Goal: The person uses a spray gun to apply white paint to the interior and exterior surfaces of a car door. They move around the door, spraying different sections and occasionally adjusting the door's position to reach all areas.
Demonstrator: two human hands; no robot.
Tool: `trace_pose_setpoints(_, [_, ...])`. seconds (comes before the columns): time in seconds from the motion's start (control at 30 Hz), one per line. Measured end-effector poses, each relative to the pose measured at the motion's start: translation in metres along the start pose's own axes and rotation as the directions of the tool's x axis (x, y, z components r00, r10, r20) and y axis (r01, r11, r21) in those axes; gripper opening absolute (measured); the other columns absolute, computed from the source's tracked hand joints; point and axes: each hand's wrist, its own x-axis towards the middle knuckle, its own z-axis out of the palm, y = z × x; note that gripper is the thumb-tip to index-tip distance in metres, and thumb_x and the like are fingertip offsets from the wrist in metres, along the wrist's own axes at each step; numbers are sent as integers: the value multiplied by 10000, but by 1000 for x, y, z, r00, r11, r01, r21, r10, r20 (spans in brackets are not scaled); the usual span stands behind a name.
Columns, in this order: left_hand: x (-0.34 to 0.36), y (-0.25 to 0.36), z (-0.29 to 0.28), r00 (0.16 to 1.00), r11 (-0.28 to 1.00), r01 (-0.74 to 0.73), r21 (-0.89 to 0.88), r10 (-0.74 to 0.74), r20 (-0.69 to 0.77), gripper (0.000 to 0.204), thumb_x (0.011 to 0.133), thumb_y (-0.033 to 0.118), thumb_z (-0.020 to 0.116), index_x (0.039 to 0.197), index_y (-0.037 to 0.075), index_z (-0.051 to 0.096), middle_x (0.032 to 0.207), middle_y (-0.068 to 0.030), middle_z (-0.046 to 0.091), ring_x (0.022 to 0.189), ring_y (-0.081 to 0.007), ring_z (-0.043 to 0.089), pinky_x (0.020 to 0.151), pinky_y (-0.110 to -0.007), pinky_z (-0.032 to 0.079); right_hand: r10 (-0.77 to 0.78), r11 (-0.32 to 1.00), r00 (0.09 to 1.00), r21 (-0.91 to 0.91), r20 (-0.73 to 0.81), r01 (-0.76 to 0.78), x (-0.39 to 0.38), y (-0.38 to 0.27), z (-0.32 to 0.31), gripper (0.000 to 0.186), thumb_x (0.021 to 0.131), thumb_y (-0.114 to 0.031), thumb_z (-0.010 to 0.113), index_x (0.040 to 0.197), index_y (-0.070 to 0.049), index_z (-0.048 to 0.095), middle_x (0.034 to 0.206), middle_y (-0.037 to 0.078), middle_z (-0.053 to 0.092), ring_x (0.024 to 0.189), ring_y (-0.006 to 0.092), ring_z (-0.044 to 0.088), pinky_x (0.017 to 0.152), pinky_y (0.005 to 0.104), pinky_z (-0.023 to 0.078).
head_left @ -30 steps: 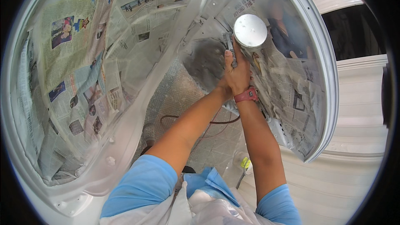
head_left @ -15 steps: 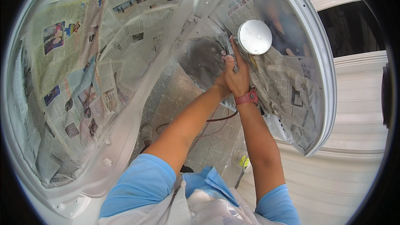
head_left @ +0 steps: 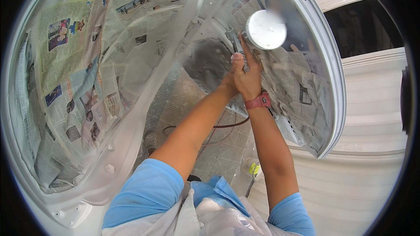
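My right hand [head_left: 248, 76], with a red watch at its wrist, is closed round a metal spray gun [head_left: 236, 43]. The gun's round cup with a white lid [head_left: 267, 29] stands out to the right of my fingers. Close against the right hand is my left hand [head_left: 230, 83]; its fingers are mostly hidden, so their grip cannot be told. Both hands are in front of an open white vehicle door [head_left: 332, 105], whose window is covered with newspaper [head_left: 280, 78]. A faint haze hangs near the cup.
On the left, the white vehicle body [head_left: 140, 122] has newspaper [head_left: 87, 43] over a large opening. A dark red hose [head_left: 232, 125] runs below my hands above the patterned floor [head_left: 214, 153]. A white ribbed wall [head_left: 372, 113] is at right, with a yellow-green item [head_left: 253, 168] low down near my right arm.
The spray gun and its cup have risen slightly in the picture, and the cup has turned a little. The door and surroundings have shifted slightly left and up in view.
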Motion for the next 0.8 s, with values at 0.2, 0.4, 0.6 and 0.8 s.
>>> trace_pose_setpoints(0.2, [-3,-27,-15,927,833,-359,-421,371,-56,711,1080,303,549,1745,200,319,1831,-35,278,1705,-260,189,1371,-625,2,-163,978,978,111,-133,178,11,-57,-43,695,1129,-483,529,1590,37,546,1568,276,610,1512,418,543,1246,485,408])
trace_pose_setpoints(0.4, [0,-32,-16,914,832,-369,-415,406,0,715,1057,277,570,1736,296,345,1828,22,290,1695,-232,235,1373,-630,-7,-115,935,976,312,-184,169,3,-96,-68,898,1109,-674,447,1643,48,460,1463,248,671,1295,327,653,1073,399,500])
trace_pose_setpoints(0.6, [7,-31,-35,920,844,-279,-458,371,123,767,1004,280,656,1721,298,383,1792,-8,377,1680,-240,284,1371,-634,19,35,931,975,362,-221,48,-23,-102,-52,1018,1068,-789,432,1690,16,399,1127,134,764,847,173,676,679,284,535])
trace_pose_setpoints(0.8, [-8,-52,-72,876,840,-325,-435,441,197,1031,919,393,801,1771,248,239,1819,-23,312,1690,-277,250,1368,-645,48,354,840,874,525,-333,-140,-73,-93,-58,1088,989,-917,385,1643,-48,405,1051,118,715,791,187,662,597,297,495])
